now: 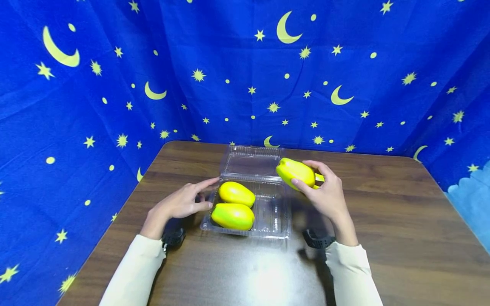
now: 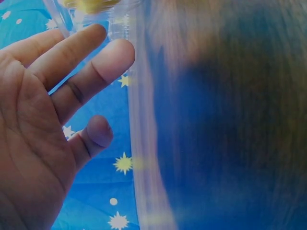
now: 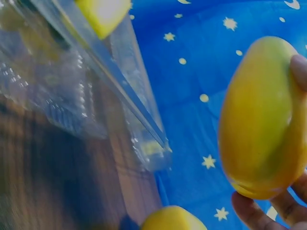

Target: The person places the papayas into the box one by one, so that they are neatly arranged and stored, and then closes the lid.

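Observation:
My right hand [image 1: 325, 191] grips a yellow mango [image 1: 295, 173] above the right side of a clear plastic clamshell box [image 1: 269, 212]. In the right wrist view, the thumb and fingertips hold the mango [image 3: 259, 120] at its side and lower end. Inside the box, on the left, lie a rear mango [image 1: 236, 194] and a front mango [image 1: 232, 216], side by side. My left hand [image 1: 183, 199] is at the box's left edge with its fingers extended; whether they touch the rim is unclear. Its fingers look spread and hold nothing in the left wrist view.
The box's hinged lid [image 1: 252, 163] lies back toward the rear table edge. Another yellow thing [image 1: 319, 177] shows partly behind my right hand. Blue cloth [image 1: 245, 93] with moons and stars hangs behind the brown wooden table [image 1: 402, 221].

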Demonstrator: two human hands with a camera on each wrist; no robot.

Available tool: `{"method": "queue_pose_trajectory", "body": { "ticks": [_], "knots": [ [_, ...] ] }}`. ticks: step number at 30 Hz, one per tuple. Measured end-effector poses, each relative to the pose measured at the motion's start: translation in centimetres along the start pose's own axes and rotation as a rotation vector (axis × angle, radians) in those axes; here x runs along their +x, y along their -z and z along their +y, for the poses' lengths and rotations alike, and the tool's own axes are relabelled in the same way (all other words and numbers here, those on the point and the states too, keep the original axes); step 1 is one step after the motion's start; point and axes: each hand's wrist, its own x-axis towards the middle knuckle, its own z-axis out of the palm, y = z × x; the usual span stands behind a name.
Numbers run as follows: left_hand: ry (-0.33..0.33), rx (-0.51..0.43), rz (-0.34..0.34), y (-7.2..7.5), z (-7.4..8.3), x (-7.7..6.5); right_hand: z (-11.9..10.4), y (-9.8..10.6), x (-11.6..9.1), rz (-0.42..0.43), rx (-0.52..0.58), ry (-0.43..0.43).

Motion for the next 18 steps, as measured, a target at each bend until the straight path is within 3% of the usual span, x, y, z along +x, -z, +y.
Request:
{"method": "queue_pose_trajectory", "body": {
  "ticks": [9, 18],
  "knots": [
    [0.002, 0.004, -0.003, -0.1, 0.1, 0.1, -0.3, -1.6, 0.0, 0.089, 0.044, 0.01],
    [0.02, 0.001, -0.006, 0.0, 0.1, 0.1, -0.6, -3.3, -0.2, 0.081, 0.044, -0.01]
  ]
}}
